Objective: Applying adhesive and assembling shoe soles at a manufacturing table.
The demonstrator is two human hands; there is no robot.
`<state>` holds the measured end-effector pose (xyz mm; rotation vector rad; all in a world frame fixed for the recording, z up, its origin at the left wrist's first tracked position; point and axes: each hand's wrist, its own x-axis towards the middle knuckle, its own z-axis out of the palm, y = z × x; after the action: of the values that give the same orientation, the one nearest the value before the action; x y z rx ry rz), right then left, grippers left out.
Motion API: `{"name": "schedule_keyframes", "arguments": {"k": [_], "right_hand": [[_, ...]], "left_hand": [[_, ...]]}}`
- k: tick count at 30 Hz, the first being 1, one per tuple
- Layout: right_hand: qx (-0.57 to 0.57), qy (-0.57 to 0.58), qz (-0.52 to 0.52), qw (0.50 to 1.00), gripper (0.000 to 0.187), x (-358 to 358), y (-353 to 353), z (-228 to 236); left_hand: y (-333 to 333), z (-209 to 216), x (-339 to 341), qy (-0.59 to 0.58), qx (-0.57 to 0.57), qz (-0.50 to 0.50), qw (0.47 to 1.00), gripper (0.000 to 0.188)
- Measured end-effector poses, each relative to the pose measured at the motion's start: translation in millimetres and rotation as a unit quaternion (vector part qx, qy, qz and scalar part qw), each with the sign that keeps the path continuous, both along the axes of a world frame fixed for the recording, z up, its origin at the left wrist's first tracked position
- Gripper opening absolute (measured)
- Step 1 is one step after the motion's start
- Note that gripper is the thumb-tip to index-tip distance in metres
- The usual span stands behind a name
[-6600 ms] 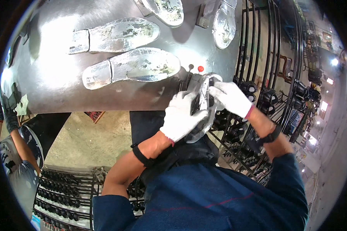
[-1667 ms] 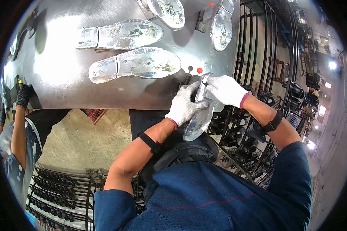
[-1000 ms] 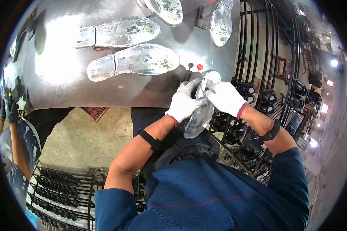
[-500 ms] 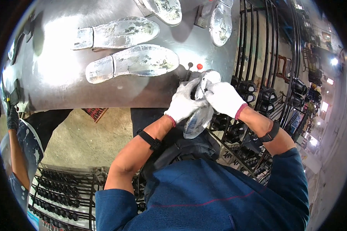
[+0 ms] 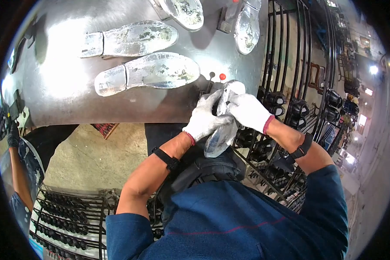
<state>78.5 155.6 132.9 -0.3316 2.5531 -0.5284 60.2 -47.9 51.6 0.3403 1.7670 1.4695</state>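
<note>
A silvery, foot-shaped shoe last (image 5: 219,141) stands at the bench's near right edge, its long side slanting toward me. My left hand (image 5: 206,117), in a white knit glove, grips it from the left, with the thumb laid across its middle. On the other side, my gloved right hand (image 5: 249,112) has its fingers curled and pressed together against the last's upper part. Whatever those fingertips pinch is hidden. Just beyond the hands stick up a red ball knob (image 5: 222,76) and a dark knob (image 5: 212,74).
More silvery lasts lie on the metal bench (image 5: 73,108), the closest being a sole-up last (image 5: 160,71). At right, a black rack (image 5: 286,47) holds dark shoes (image 5: 300,108). Another shoe rack (image 5: 69,216) stands lower left. A co-worker's gloved hand (image 5: 13,132) is at far left.
My hands keep nearly the same place on the last; the right fingers have shifted slightly. The co-worker's hand at far left has moved a little, and a pale piece now shows beside it.
</note>
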Motion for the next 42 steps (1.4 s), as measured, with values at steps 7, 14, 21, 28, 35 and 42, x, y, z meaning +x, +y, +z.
{"name": "schedule_keyframes", "arguments": {"k": [7, 14, 21, 28, 35, 42], "right_hand": [[0.010, -0.131, -0.078, 0.988, 0.023, -17, -17, 27], [-0.256, -0.277, -0.403, 0.834, 0.019, -10, -21, 10], [-0.370, -0.270, -0.567, 0.684, 0.026, -1, -37, 9], [0.115, -0.030, -0.039, 0.992, 0.036, -5, -20, 25], [0.161, 0.027, -0.010, 0.986, 0.029, -6, -31, 33], [-0.154, -0.194, -0.350, 0.903, 0.024, 6, -18, -4]], "left_hand": [[-1, -2, 1, -0.009, 0.014, 0.011, 1.000, 0.106], [0, 2, 3, 0.013, -0.007, 0.019, 1.000, 0.108], [-1, -8, 6, 0.008, 0.004, 0.021, 1.000, 0.110], [-1, -1, 5, 0.027, 0.020, 0.027, 0.999, 0.101], [-2, 7, 2, 0.020, 0.010, 0.019, 1.000, 0.099], [-1, -3, 6, 0.022, 0.014, 0.027, 0.999, 0.100]]}}
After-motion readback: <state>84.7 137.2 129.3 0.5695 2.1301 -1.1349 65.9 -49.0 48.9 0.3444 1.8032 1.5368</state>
